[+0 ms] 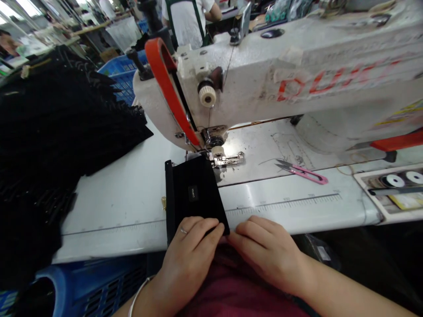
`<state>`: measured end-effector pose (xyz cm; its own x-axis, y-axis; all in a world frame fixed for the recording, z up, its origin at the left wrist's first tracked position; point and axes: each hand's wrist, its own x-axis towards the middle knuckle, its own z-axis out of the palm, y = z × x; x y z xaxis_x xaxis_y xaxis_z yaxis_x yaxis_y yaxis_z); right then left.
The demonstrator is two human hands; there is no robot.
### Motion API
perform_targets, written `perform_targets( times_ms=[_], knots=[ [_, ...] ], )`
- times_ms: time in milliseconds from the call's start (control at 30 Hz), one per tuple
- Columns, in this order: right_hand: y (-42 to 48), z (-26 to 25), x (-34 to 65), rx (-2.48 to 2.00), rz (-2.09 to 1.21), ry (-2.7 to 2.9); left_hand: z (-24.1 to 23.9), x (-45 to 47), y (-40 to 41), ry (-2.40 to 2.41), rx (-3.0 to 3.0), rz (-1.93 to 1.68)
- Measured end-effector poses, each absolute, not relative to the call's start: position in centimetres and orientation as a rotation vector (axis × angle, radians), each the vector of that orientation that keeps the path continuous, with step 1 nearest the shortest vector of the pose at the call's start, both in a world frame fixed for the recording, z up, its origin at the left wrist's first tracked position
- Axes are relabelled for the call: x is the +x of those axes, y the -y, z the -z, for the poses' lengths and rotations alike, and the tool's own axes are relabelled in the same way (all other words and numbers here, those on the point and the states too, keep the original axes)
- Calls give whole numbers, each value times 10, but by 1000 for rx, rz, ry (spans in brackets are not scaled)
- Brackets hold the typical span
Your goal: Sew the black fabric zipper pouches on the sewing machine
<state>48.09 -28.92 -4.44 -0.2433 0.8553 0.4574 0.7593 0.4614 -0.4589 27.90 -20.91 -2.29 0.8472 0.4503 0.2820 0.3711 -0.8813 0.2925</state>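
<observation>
A small black fabric pouch (194, 190) with a tiny label lies on the white sewing table (125, 189), its far corner under the presser foot (228, 159) of a worn white sewing machine (297, 75). My left hand (190, 251) rests on the pouch's near edge, fingers curled over it and pressing it down. My right hand (264, 246) sits just right of the pouch's near corner, fingers bent and together, fingertips at the table edge touching the corner. What lies under those fingers is hidden.
A big heap of black fabric pieces (49, 132) fills the left side. Pink thread snips (302, 171) lie right of the needle. A tray with bobbins (393, 187) sits far right. Blue crates (86, 286) stand below and behind. Another person (188, 17) works beyond the machine.
</observation>
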Motion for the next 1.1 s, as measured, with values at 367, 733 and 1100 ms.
perform_targets(
  times_ms=[367, 733, 1100],
  knots=[
    [293, 47, 489, -1275, -228, 1995, 28, 282, 206, -578, 2751, -609],
    [273, 36, 481, -1111, -48, 2054, -4, 284, 187, -527, 2870, -399],
    [256, 25, 481, -1105, -1, 2147, 7, 295, 145, -582, 3026, -220]
  ],
)
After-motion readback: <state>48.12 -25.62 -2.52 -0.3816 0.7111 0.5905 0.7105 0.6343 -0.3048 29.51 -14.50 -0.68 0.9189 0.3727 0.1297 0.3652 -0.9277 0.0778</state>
